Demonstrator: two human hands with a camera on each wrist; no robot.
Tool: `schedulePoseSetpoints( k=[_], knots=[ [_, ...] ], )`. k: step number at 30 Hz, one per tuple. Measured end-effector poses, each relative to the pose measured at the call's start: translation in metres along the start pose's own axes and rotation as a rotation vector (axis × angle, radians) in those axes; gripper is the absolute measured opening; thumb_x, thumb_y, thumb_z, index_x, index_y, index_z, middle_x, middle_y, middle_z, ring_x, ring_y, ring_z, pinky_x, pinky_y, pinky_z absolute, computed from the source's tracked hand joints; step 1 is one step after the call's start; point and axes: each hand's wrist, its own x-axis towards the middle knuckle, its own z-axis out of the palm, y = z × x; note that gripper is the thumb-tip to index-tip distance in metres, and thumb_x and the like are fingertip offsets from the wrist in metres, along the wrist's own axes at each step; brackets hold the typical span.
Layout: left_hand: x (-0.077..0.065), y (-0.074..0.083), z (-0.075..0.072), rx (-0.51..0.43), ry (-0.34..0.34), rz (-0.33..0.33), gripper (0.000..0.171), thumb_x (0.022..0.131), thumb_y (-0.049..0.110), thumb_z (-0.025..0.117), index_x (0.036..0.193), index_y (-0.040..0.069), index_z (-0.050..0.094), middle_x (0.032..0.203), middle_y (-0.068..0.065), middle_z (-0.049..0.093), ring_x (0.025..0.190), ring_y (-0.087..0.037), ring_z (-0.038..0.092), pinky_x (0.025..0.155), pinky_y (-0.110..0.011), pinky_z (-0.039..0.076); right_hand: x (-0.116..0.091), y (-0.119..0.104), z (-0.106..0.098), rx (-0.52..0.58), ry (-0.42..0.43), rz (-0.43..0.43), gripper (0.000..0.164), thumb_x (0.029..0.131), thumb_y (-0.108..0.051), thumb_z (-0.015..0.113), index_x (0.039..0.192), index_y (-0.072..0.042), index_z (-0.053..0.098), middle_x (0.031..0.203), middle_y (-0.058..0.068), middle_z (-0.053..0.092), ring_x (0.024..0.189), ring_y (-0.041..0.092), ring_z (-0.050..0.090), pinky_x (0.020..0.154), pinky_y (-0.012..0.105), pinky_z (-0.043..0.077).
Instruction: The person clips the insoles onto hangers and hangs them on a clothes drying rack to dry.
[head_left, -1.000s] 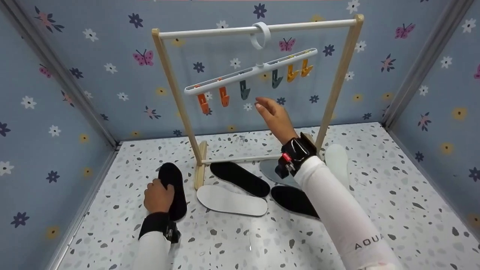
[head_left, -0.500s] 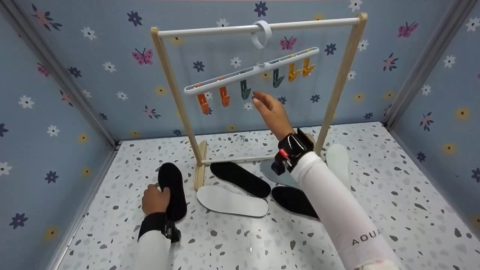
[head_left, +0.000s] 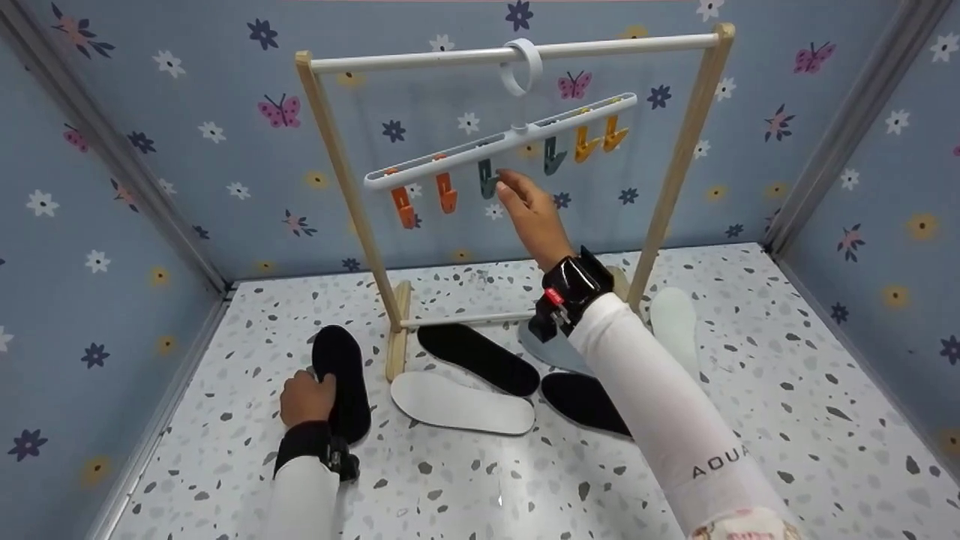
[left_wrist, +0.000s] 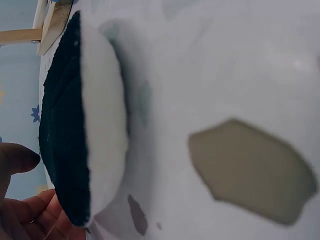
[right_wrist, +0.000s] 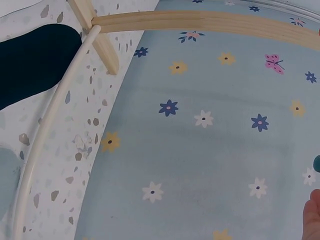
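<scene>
My left hand (head_left: 304, 397) holds the left edge of a black insole (head_left: 346, 367), thumb on top and fingers at its underside. In the left wrist view the insole (left_wrist: 65, 130) shows its dark face and white side, close to the floor. My right hand (head_left: 536, 217) is raised, thumb and index finger slightly apart, beside a dark green clip (head_left: 486, 180). Its fingertips overlap that clip's edge in the head view. The clip hangs from a white clip hanger (head_left: 465, 158). At the right wrist view's edge, a fingertip (right_wrist: 312, 200) shows just below a bit of green.
A wooden rack (head_left: 679, 165) carries the hanger by its white ring (head_left: 534, 66). Orange clips (head_left: 446, 195), another green clip (head_left: 552, 156) and yellow clips (head_left: 582, 146) hang along it. Several insoles lie around the rack's base, including a white insole (head_left: 461, 405) and a black insole (head_left: 480, 360).
My right hand has moved up and left, to the green clip. My left hand has shifted slightly left, its fingers going from on top of the black insole to its edge.
</scene>
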Motion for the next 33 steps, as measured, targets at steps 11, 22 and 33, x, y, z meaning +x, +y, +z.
schedulePoseSetpoints(
  k=[11,22,33],
  knots=[
    [0.001,0.009,0.008,-0.022,0.039,-0.036,0.043,0.089,0.023,0.059,0.11,-0.014,0.057,0.108,-0.035,0.058,0.099,-0.051,0.054,0.08,-0.058,0.044,0.007,-0.008,0.006,0.08,0.001,-0.016,0.048,0.102,-0.026,0.04,0.143,-0.001,0.036,0.148,0.011,0.037,0.136,0.016,0.033,0.109,0.025,0.028],
    [0.002,0.006,0.004,-0.107,0.019,-0.046,0.041,0.088,0.016,0.058,0.113,-0.016,0.055,0.11,-0.035,0.057,0.1,-0.048,0.055,0.085,-0.054,0.043,0.004,-0.023,0.01,0.143,-0.037,-0.064,0.044,0.102,-0.012,0.037,0.142,0.007,0.032,0.147,0.018,0.035,0.137,0.023,0.031,0.11,0.026,0.028],
    [0.005,0.002,-0.01,-0.201,0.02,-0.048,0.034,0.08,0.012,0.052,0.051,0.016,0.035,0.052,0.002,0.036,0.054,-0.021,0.038,0.055,-0.032,0.031,0.0,-0.031,0.008,0.056,-0.023,-0.058,0.042,0.102,-0.014,0.041,0.139,0.005,0.038,0.137,0.019,0.047,0.126,0.023,0.044,0.105,0.029,0.035]
  ],
)
